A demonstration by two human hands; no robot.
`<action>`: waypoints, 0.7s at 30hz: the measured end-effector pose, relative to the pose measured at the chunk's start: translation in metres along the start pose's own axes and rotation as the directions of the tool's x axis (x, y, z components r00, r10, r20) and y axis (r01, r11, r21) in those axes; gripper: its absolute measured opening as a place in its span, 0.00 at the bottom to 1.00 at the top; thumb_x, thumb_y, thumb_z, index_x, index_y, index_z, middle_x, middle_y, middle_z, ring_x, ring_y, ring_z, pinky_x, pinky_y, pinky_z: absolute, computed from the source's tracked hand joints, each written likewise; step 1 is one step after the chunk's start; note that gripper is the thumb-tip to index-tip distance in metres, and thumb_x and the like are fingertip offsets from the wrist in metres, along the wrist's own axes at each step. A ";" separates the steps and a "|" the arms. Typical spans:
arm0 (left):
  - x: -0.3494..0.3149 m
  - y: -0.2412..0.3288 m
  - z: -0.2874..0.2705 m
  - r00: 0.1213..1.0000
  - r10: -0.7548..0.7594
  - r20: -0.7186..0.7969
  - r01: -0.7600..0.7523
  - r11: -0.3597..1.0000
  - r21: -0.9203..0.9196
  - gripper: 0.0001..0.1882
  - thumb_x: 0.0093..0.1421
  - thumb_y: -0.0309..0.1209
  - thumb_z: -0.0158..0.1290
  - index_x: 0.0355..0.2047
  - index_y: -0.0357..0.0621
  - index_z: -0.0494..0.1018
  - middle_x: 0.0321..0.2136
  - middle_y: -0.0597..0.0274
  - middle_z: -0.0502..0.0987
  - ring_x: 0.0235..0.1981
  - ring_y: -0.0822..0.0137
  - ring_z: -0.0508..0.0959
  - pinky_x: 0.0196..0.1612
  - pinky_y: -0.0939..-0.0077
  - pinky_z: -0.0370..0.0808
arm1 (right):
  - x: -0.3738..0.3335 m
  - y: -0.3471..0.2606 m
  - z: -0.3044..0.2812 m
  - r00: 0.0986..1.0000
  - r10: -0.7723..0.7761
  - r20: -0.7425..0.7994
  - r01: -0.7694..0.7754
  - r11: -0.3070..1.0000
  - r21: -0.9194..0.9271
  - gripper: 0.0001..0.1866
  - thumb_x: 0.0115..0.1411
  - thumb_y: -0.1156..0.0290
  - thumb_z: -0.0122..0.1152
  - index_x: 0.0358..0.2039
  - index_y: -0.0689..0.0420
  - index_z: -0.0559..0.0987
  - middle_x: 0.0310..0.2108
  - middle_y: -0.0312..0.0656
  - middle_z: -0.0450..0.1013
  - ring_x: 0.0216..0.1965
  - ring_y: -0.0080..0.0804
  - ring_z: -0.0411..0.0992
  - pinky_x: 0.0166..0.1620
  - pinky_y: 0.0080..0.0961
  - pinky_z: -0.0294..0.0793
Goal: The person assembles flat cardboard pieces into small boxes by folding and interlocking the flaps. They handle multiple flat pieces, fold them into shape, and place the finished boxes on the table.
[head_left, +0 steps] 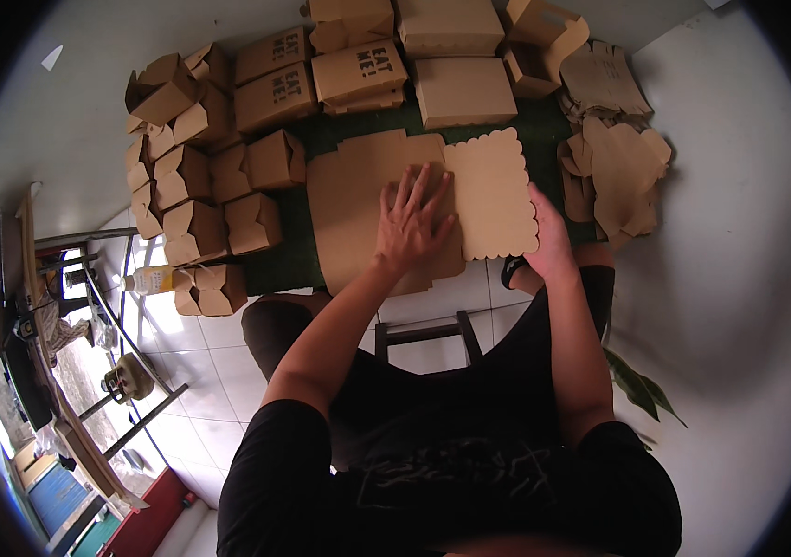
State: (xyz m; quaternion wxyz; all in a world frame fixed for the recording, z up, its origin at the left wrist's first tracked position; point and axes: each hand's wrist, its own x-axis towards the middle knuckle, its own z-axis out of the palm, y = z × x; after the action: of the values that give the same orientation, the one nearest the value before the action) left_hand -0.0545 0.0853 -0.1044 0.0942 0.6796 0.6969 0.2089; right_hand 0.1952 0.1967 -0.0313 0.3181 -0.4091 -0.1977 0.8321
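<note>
A flat brown cardboard box blank (344, 209) lies in front of me. Its right panel (495, 190) is lighter and has scalloped edges. Pressed flat on the blank, close to the crease beside that panel, is my left hand (411, 221), its fingers spread. My right hand (551, 234) grips the scalloped right edge, with part of the fingers hidden by the cardboard. Beneath the blank is a dark green work surface (289, 237).
Small folded boxes (251, 223) crowd the left side. Larger printed boxes (358, 70) and plain boxes (465, 91) line the back. Flat cardboard pieces (623, 176) are piled at right. A bottle (147, 280) stands at the left edge; a dark stool frame (428, 336) is below.
</note>
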 end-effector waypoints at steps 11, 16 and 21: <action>0.005 0.002 0.004 0.999 0.008 -0.034 -0.006 0.997 0.078 0.38 0.80 0.53 0.48 0.86 0.60 0.59 0.86 0.55 0.55 0.86 0.44 0.54 0.81 0.28 0.54 | 0.021 0.015 -0.004 0.996 -0.086 -0.019 0.086 0.996 0.001 0.28 0.83 0.47 0.58 0.70 0.54 0.80 0.61 0.35 0.82 0.60 0.31 0.81 0.64 0.35 0.80; 0.009 -0.008 0.001 0.999 0.031 -0.030 -0.030 0.999 0.023 0.38 0.80 0.53 0.49 0.86 0.61 0.60 0.85 0.56 0.59 0.85 0.47 0.58 0.79 0.33 0.58 | 0.034 0.038 -0.031 0.956 -0.197 0.216 0.211 0.977 -0.043 0.22 0.84 0.59 0.59 0.68 0.58 0.80 0.59 0.34 0.82 0.57 0.28 0.82 0.61 0.31 0.82; 0.009 -0.009 -0.003 0.998 0.047 -0.049 -0.045 0.998 0.048 0.38 0.79 0.54 0.50 0.85 0.61 0.61 0.85 0.58 0.59 0.84 0.49 0.59 0.79 0.37 0.59 | 0.037 0.061 -0.057 0.909 -0.221 0.354 0.312 0.923 -0.226 0.22 0.85 0.64 0.57 0.72 0.60 0.77 0.61 0.34 0.80 0.59 0.25 0.80 0.62 0.28 0.81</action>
State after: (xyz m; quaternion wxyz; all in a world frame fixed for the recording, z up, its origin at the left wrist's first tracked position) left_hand -0.0641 0.0936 -0.1041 0.0558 0.6920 0.6880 0.2114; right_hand 0.2016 0.1825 -0.1209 0.3329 -0.2772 -0.4160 0.7996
